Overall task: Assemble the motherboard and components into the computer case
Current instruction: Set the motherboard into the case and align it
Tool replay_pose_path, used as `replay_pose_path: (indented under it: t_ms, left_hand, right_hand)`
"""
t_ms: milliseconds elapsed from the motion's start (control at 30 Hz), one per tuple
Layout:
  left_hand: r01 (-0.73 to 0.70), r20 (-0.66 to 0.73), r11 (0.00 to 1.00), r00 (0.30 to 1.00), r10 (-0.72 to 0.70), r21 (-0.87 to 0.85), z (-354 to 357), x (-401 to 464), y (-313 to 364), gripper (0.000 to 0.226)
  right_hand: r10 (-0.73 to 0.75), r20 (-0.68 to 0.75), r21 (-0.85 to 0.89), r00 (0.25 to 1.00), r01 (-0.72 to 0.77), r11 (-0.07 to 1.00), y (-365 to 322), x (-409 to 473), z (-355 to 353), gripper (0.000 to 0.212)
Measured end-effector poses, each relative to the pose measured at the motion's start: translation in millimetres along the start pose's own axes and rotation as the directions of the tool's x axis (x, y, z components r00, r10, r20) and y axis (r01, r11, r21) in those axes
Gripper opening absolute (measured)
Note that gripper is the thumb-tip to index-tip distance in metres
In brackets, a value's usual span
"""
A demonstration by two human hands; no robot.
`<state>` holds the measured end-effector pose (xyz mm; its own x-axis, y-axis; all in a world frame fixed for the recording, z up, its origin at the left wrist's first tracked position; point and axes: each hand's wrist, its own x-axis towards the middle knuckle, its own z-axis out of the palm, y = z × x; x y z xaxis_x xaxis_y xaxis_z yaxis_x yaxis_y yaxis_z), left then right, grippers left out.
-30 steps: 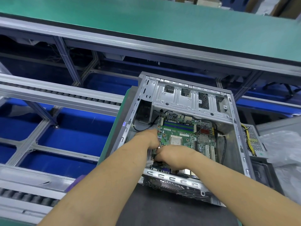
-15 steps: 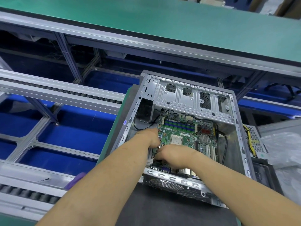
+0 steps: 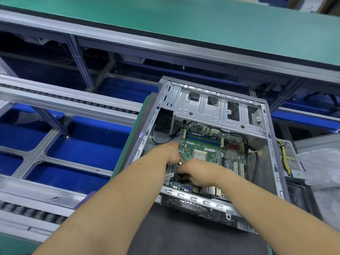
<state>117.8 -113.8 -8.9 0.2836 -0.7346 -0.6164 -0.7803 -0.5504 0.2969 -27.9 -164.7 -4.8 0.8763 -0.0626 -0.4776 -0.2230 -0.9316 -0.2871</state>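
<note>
Motherboard [image 3: 207, 150] seated in case [image 3: 272, 162]; left hand [image 3: 170, 152] and right hand [image 3: 197, 173] at its lower-left edge, finger state indiscernible; likely fastening, next needs alignment.

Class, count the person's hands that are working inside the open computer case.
2. The left hand rests at the motherboard's left edge; the right hand sits nearer the case's rear edge. Both hands' fingertips are hidden.

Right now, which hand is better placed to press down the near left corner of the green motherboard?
Probably the right hand: it lies over that corner of the green motherboard, by the rear ports. The left hand sits farther back, at the board's left edge.
</note>
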Motion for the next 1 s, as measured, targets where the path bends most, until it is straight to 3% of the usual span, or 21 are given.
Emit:
replay_pose_path:
  t_ms: [400,733,1000]
  left_hand:
    - [-0.023,-0.003,1.000,1.000,0.023,0.001,0.9,3.3,-3.4,0.051]
    - [-0.058,-0.007,0.998,0.998,0.058,-0.031,2.9,5.7,-5.7,0.079]
    - [-0.059,0.016,0.998,0.998,0.060,-0.037,4.2,6.0,-5.9,0.084]
  right_hand:
    - [-0.036,-0.008,-0.030,0.999,0.035,0.999,2.7,-1.0,-0.2,0.028]
    - [-0.035,0.015,-0.061,0.999,0.036,0.997,-0.1,-1.4,1.7,0.031]
    - [-0.038,0.007,-0.085,0.999,0.038,0.996,-1.3,-2.2,1.8,0.028]
